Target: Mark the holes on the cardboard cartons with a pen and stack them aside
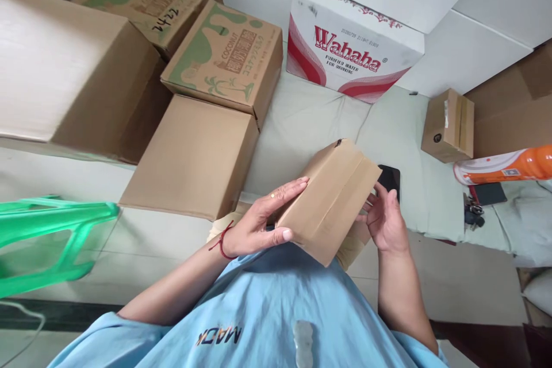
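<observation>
A small plain cardboard box (332, 201) is tilted in front of my blue shirt, over my lap. My left hand (263, 218) grips its left end, the thumb on the near face and the fingers along the upper left side. A red string bracelet circles the left wrist. On the box's right side is my right hand (387, 221), palm turned toward the box and fingers apart. Some of its fingertips are close to or behind the box's right edge; I cannot tell whether they touch. A black phone (391, 179) lies just beyond the right hand.
Larger cartons (194, 149) stand at the left, some with green coconut prints (224, 57). A white Wahaha carton (349, 46) is at the back. To the right are a small taped box (448, 126), an orange bottle (509, 165) and keys (474, 213). A green stool (56, 241) stands left.
</observation>
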`<state>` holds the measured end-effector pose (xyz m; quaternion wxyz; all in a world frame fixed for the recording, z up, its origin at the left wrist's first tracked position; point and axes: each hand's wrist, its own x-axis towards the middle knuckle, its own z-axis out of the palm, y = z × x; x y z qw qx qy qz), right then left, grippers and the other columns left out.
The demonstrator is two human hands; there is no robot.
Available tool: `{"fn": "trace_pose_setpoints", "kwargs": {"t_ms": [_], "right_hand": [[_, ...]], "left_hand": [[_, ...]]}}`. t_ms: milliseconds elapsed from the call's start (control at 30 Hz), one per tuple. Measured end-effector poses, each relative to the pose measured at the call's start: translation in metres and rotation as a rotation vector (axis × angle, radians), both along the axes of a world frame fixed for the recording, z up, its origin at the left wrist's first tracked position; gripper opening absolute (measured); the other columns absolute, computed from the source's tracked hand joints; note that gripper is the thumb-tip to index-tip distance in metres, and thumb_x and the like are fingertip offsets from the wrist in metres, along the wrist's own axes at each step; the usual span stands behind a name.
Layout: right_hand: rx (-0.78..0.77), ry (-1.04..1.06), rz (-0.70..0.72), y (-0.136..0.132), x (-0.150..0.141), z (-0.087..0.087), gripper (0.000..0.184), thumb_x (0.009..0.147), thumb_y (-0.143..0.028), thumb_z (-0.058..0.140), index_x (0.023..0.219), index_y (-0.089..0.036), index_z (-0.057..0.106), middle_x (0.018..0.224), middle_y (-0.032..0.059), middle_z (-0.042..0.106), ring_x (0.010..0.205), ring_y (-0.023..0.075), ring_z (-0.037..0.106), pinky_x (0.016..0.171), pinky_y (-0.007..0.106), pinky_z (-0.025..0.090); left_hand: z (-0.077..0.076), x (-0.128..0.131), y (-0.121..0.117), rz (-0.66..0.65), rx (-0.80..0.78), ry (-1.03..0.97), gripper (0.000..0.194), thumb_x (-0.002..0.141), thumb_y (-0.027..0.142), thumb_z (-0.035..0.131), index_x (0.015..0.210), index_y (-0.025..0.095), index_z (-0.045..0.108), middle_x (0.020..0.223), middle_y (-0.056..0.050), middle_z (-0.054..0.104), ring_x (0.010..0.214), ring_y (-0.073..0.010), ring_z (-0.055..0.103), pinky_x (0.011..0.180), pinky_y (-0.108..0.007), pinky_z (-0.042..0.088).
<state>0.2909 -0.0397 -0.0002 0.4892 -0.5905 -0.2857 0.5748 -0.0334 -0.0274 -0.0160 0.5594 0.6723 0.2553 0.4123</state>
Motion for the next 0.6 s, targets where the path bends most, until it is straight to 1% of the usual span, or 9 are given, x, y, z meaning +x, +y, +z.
{"fn": "trace_pose_setpoints", "kwargs": {"t_ms": [67, 133, 200, 233, 333, 400, 467, 533, 600], "right_hand": [[0.027, -0.028, 0.082, -0.001, -0.011, 0.008, 0.069, 0.086, -0.08, 0.079, 0.133, -0.029, 0.076, 0.128, 0.0113, 0.084, 0.111, 0.0309, 0.082, 0.088, 0.045, 0.071], [0.03, -0.04, 0.14, -0.001, -0.026, 0.013, 0.063, 0.086, -0.071, 0.085, 0.13, -0.027, 0.077, 0.133, 0.0109, 0.083, 0.121, 0.0331, 0.079, 0.102, 0.048, 0.068], [0.006, -0.015, 0.189, 0.002, -0.04, 0.012, 0.056, 0.09, -0.069, 0.083, 0.128, -0.028, 0.077, 0.134, 0.0088, 0.083, 0.124, 0.0334, 0.078, 0.106, 0.049, 0.065], [-0.009, 0.001, 0.221, 0.005, -0.046, 0.01, 0.053, 0.093, -0.07, 0.078, 0.127, -0.028, 0.077, 0.133, 0.0077, 0.083, 0.123, 0.033, 0.079, 0.106, 0.05, 0.065], [0.014, -0.088, 0.289, 0.013, -0.055, -0.002, 0.054, 0.098, -0.074, 0.068, 0.121, -0.027, 0.078, 0.129, 0.0072, 0.085, 0.119, 0.0314, 0.079, 0.107, 0.049, 0.063], [0.071, -0.33, 0.292, 0.019, -0.051, -0.007, 0.057, 0.098, -0.076, 0.064, 0.119, -0.025, 0.08, 0.123, 0.0093, 0.086, 0.114, 0.031, 0.079, 0.104, 0.047, 0.061], [0.125, -0.652, 0.246, 0.024, -0.039, -0.009, 0.057, 0.098, -0.074, 0.064, 0.115, -0.023, 0.082, 0.115, 0.0118, 0.086, 0.104, 0.0307, 0.079, 0.097, 0.045, 0.06], [0.15, -0.946, 0.176, 0.031, -0.025, -0.009, 0.052, 0.101, -0.067, 0.061, 0.112, -0.021, 0.082, 0.109, 0.0141, 0.085, 0.095, 0.03, 0.078, 0.092, 0.044, 0.059], [0.111, -1.186, 0.147, 0.042, -0.012, -0.007, 0.047, 0.104, -0.056, 0.057, 0.116, -0.017, 0.081, 0.108, 0.0157, 0.084, 0.094, 0.0302, 0.078, 0.092, 0.043, 0.057]], "left_hand": [[0.002, 0.001, -0.002, -0.07, 0.071, 0.013, 0.086, 0.1, 0.059, 0.077, 0.175, 0.037, 0.041, 0.181, -0.012, 0.042, 0.169, -0.0396, 0.04, 0.14, -0.061, 0.029], [0.01, 0.004, -0.004, -0.129, 0.152, 0.064, 0.09, 0.094, 0.061, 0.082, 0.173, 0.037, 0.045, 0.177, -0.012, 0.048, 0.166, -0.0429, 0.044, 0.142, -0.067, 0.015], [0.021, 0.007, -0.006, -0.144, 0.203, 0.153, 0.086, 0.092, 0.056, 0.085, 0.169, 0.038, 0.052, 0.17, -0.011, 0.057, 0.161, -0.0441, 0.051, 0.142, -0.069, 0.003], [0.027, 0.008, -0.007, -0.138, 0.214, 0.199, 0.083, 0.092, 0.053, 0.085, 0.167, 0.038, 0.055, 0.168, -0.01, 0.06, 0.159, -0.0436, 0.054, 0.142, -0.069, 0.001], [0.04, 0.012, -0.006, -0.125, 0.221, 0.295, 0.074, 0.098, 0.047, 0.081, 0.167, 0.038, 0.055, 0.167, -0.008, 0.06, 0.159, -0.0395, 0.055, 0.143, -0.065, 0.002], [0.042, 0.014, -0.003, -0.153, 0.242, 0.334, 0.075, 0.101, 0.05, 0.078, 0.17, 0.036, 0.051, 0.169, -0.009, 0.057, 0.161, -0.0387, 0.052, 0.143, -0.064, 0.002], [0.04, 0.019, -0.001, -0.201, 0.289, 0.364, 0.078, 0.102, 0.056, 0.076, 0.171, 0.034, 0.049, 0.171, -0.009, 0.055, 0.162, -0.039, 0.051, 0.143, -0.065, 0.001], [0.035, 0.026, -0.001, -0.221, 0.341, 0.396, 0.073, 0.104, 0.055, 0.073, 0.17, 0.031, 0.051, 0.17, -0.011, 0.055, 0.162, -0.0377, 0.052, 0.144, -0.063, 0.005], [0.031, 0.033, -0.001, -0.206, 0.396, 0.451, 0.063, 0.109, 0.049, 0.068, 0.166, 0.026, 0.056, 0.17, -0.012, 0.056, 0.162, -0.0346, 0.052, 0.144, -0.059, 0.011]]}}
